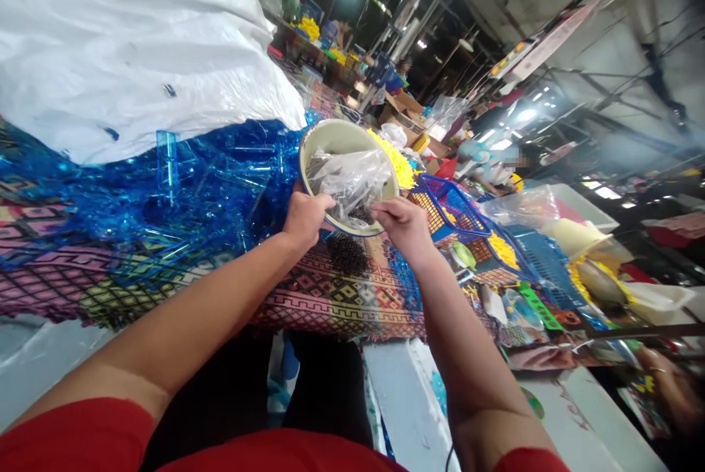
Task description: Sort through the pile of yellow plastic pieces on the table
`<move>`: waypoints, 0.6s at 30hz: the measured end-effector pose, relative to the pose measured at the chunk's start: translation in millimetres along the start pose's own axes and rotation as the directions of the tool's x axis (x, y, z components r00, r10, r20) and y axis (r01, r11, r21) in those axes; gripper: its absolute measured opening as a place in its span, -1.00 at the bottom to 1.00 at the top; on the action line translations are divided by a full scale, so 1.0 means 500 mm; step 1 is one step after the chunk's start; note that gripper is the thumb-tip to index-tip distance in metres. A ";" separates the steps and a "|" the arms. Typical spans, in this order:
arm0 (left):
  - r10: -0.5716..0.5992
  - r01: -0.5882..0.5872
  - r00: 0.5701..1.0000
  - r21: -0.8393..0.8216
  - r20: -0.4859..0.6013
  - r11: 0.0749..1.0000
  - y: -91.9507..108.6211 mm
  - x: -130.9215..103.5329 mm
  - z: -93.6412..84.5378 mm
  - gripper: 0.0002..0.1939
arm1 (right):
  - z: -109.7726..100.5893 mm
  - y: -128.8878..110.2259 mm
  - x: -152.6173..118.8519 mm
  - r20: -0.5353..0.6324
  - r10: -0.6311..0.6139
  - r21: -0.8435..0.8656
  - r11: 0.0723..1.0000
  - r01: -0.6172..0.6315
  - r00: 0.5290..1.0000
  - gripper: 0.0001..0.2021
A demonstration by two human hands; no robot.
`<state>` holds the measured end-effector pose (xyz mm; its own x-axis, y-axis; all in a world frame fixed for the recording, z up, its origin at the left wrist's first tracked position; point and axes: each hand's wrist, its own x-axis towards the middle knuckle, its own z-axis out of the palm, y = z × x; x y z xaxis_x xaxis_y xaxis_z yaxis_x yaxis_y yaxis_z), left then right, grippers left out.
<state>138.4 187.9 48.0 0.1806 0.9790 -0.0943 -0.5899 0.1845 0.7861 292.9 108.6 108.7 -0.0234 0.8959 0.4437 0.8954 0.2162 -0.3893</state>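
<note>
Plastic bag [348,180] over bowl [335,140], pinched between left hand [305,216] and right hand [401,224], both closed.

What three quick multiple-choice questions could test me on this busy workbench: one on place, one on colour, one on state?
1. Where is the pile of small dark parts?
A. on the patterned cloth below the bowl
B. in the blue basket
C. on the floor

2. What colour are the clear plastic pieces left of the bowl?
A. yellow
B. blue
C. red

3. How is the bowl?
A. flat
B. upside down
C. tilted

Answers: 1 A, the pile lies on the patterned cloth. 2 B, they are see-through blue. 3 C, the left hand tips its rim while the right hand grips the plastic bag.
</note>
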 end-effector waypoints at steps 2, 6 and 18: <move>0.001 -0.001 1.000 0.027 0.006 1.000 0.001 -0.004 0.001 -0.55 | 0.020 0.003 0.041 0.171 -0.042 -0.128 0.990 0.065 0.984 -0.85; 0.043 -0.044 0.999 0.040 0.017 0.998 0.000 -0.011 0.001 -0.55 | 0.059 0.009 0.078 0.399 -0.028 -0.237 0.962 0.133 0.916 -0.77; 0.063 -0.063 0.998 0.051 0.005 0.997 -0.006 -0.009 0.000 -0.48 | 0.087 0.000 0.096 0.452 0.093 -0.376 0.922 0.094 0.887 -0.82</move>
<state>139.2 183.2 46.0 0.1470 0.9882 -0.0421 -0.5589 0.1181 0.8208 272.4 168.4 95.1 -0.1380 0.9904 -0.0072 0.9904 0.1379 -0.0135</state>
